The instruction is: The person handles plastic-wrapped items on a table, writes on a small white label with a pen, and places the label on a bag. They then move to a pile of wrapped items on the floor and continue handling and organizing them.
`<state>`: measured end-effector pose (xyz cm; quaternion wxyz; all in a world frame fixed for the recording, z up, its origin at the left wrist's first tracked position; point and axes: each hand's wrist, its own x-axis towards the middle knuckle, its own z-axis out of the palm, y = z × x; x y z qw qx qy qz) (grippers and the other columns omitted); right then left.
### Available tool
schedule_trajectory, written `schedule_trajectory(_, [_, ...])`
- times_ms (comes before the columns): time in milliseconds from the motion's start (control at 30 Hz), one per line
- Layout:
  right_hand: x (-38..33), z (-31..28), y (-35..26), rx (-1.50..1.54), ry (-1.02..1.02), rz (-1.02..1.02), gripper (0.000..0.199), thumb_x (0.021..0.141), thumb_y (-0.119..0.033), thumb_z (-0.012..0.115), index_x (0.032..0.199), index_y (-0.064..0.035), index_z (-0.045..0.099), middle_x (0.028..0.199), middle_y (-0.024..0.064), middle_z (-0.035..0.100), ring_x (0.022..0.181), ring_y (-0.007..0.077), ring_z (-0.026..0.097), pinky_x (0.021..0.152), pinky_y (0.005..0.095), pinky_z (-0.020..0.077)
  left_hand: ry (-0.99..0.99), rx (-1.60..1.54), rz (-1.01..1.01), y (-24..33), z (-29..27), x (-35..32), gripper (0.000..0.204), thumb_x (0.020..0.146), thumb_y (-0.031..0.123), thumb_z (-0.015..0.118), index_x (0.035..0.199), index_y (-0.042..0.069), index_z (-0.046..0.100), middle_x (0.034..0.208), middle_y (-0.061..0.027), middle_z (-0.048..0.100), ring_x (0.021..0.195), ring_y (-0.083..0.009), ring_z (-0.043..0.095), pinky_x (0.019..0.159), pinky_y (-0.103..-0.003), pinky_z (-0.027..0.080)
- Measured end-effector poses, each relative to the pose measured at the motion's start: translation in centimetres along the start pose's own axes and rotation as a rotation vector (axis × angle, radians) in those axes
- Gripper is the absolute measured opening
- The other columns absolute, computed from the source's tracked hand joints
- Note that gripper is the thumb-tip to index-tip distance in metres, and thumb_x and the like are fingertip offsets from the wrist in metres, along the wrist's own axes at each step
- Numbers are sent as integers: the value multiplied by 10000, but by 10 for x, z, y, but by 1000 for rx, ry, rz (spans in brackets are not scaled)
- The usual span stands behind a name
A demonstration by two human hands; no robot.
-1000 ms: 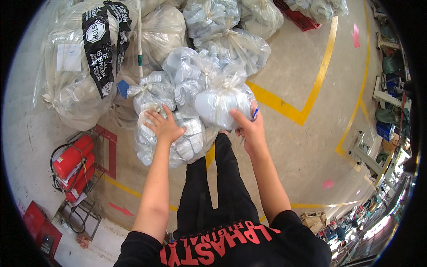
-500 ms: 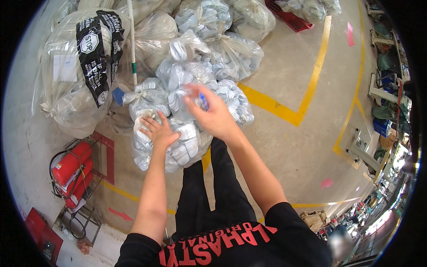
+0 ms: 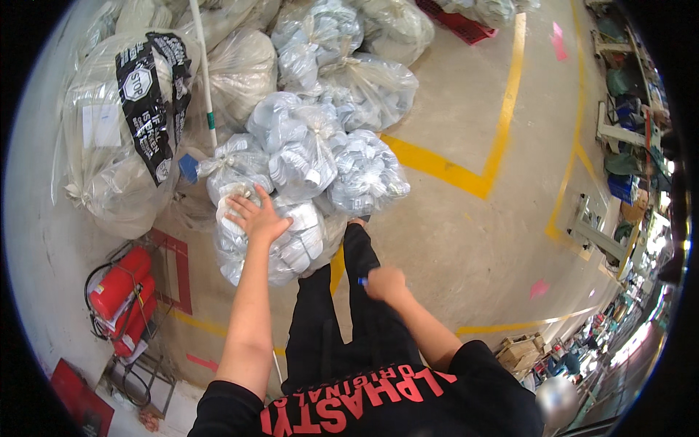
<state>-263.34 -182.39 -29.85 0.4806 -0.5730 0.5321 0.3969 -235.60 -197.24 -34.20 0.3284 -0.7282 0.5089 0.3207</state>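
My left hand [image 3: 259,221] lies with spread fingers on a clear plastic bag [image 3: 302,244] stuffed with pale, layered pieces. Drawn back beside my right thigh, my right hand [image 3: 384,284] is closed round a slim blue object [image 3: 362,281]; only a bit of it shows, too little to tell its kind. Beyond my left hand sits a knotted clear bag [image 3: 240,164]. Two more filled bags stand just past it, a middle bag [image 3: 309,156] and a right-hand bag [image 3: 369,175].
Large sacks [image 3: 240,73] are heaped behind, beside a white pole [image 3: 204,80]. At the left wall stand red fire extinguishers [image 3: 122,280] in a metal frame. Yellow floor tape [image 3: 448,171] runs to the right of the bags. Work tables [image 3: 601,237] line the far right.
My right hand has moved from above the bags back toward my body, keeping the blue object. My left hand stays on its bag. The view has shifted slightly.
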Motion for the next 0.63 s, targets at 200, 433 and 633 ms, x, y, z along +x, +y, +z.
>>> schedule_trajectory(200, [-12,79,-35,-37,-72,-46,317,940,-267,567,1069,-77,785,1124,141,749,1031,302,733,848,423,579,-33,-217,135,-32,15,12,1195,814,572,723,1624,193,-69,1553,-469,-125,1461,-576,-225,1091,-746,-146])
schedule_trajectory(433, [-55,80,-47,135,-21,6,407,961,-333,535,1156,-45,746,1241,158,705,1154,318,679,949,439,542,1,-623,750,-95,-95,-92,508,979,171,552,1476,82,501,1478,-221,517,1392,-316,481,1145,-370,369])
schedule_trajectory(633, [-99,114,-8,473,221,-21,566,971,-462,451,1189,-5,704,1227,232,681,1189,348,648,996,450,505,435,-619,1275,-130,-284,-340,415,1007,161,544,1386,-7,568,1375,-166,614,1280,-258,571,1119,-387,388])
